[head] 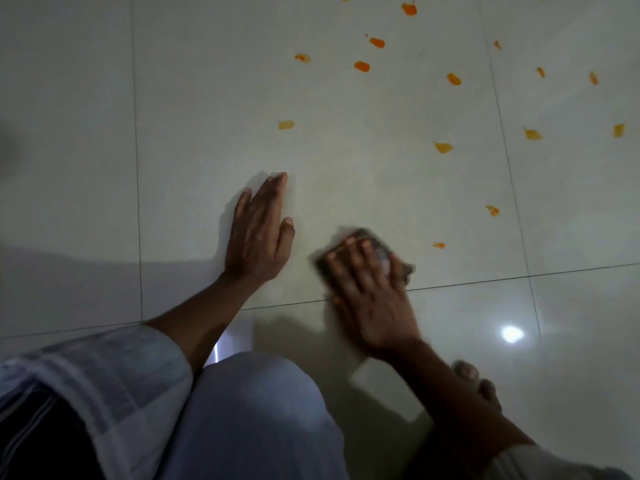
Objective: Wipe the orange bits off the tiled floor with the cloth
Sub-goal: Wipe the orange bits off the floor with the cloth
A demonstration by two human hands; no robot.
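A pale glossy tiled floor (363,188) fills the view. Several orange bits lie on it, most of them far and to the right, such as one orange bit (362,66) at the top middle, another orange bit (286,124) beyond my left hand and the nearest orange bit (438,245) just right of the cloth. My right hand (372,296) presses flat on a dark cloth (381,251), blurred by motion, next to a grout line. My left hand (259,233) rests flat on the tile, fingers together, holding nothing.
My bent knee in light trousers (249,410) fills the lower middle, and bare toes (476,379) show at the lower right. A lamp reflection (512,333) glares on the near right tile. Dark grout lines cross the floor.
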